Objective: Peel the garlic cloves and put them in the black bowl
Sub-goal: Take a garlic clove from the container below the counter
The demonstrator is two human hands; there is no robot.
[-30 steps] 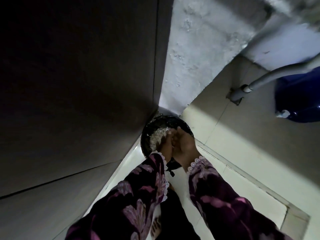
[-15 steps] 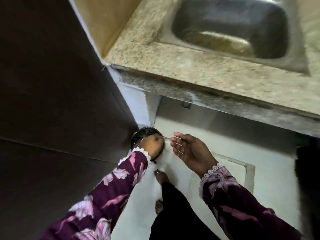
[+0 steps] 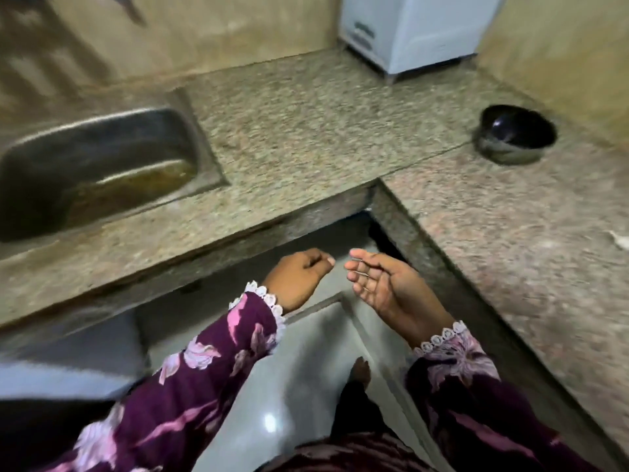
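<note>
The black bowl (image 3: 520, 132) stands on the granite counter (image 3: 306, 131) at the far right, near the wall; I see nothing in it, though the picture is blurred. My left hand (image 3: 299, 274) hangs below the counter's inner corner with its fingers curled into a fist, and nothing shows in it. My right hand (image 3: 381, 284) is beside it, a little apart, palm turned inward with fingers relaxed and holding nothing. A small white scrap (image 3: 620, 239), either clove or peel, lies on the counter at the right edge.
A steel sink (image 3: 102, 165) is set into the counter on the left. A white appliance (image 3: 408, 32) stands at the back. The counter forms an L whose edges (image 3: 374, 185) meet just above my hands. Grey floor tiles and my foot (image 3: 360, 369) lie below.
The view has swung up from the floor and a dark bin holding peels to the counter top. Both hands have risen from the bin and drawn slightly apart.
</note>
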